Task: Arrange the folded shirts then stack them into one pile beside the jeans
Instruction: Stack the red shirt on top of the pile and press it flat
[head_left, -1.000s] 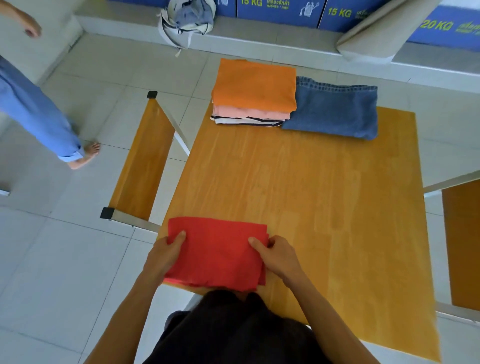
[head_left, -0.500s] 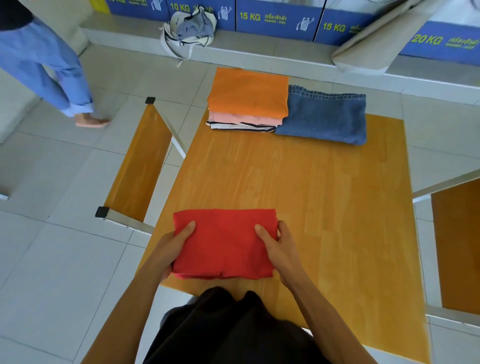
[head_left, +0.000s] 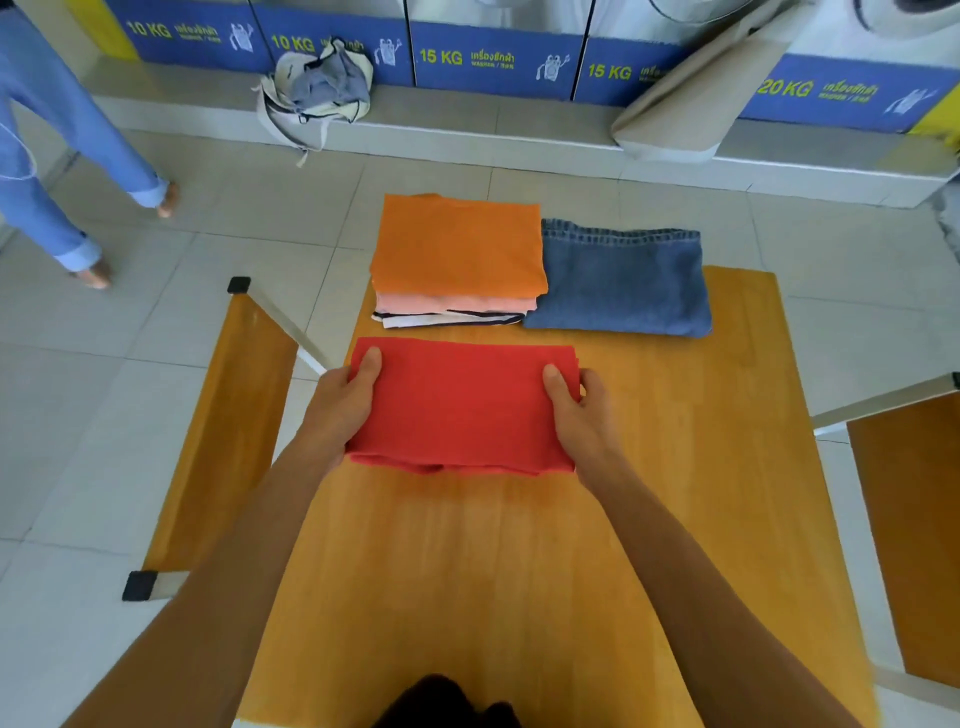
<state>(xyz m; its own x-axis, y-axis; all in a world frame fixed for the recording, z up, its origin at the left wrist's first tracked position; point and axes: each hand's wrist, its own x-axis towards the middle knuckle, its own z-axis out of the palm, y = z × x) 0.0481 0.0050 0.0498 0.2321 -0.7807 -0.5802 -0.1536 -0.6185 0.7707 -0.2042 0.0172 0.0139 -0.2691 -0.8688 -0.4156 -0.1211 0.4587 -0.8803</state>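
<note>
Hands grip the folded red shirt (head_left: 460, 402) at mid-frame: the left hand (head_left: 340, 402) pinches its left edge with the thumb flat on top and the fingers tucked beneath, and the right hand (head_left: 582, 410) does the same on the right edge, thumb over, fingers curled under. Both are closed on the cloth. The shirt's underside is hidden, so whether it is lifted clear of the counter (head_left: 649, 519) or skims it is hard to say; the near hem sags a little, which suggests it is held up.

Soft knit like this is light and limp. It will droop in the middle and its layers may slide apart if held by one side only, so the two-sided pinch through all the layers looks like the right hold, with the fold kept level.

Just beyond the red shirt's far edge, toward the upper middle of the frame, sits the shirt pile (head_left: 457, 265): an orange shirt (head_left: 457, 241) on top, a pink one and a striped one showing at the near edge beneath. The pile touches the folded jeans (head_left: 621, 280) to its right, at the counter's far edge. The red shirt seems to be the last piece to go on top, squared over the orange one.
</note>
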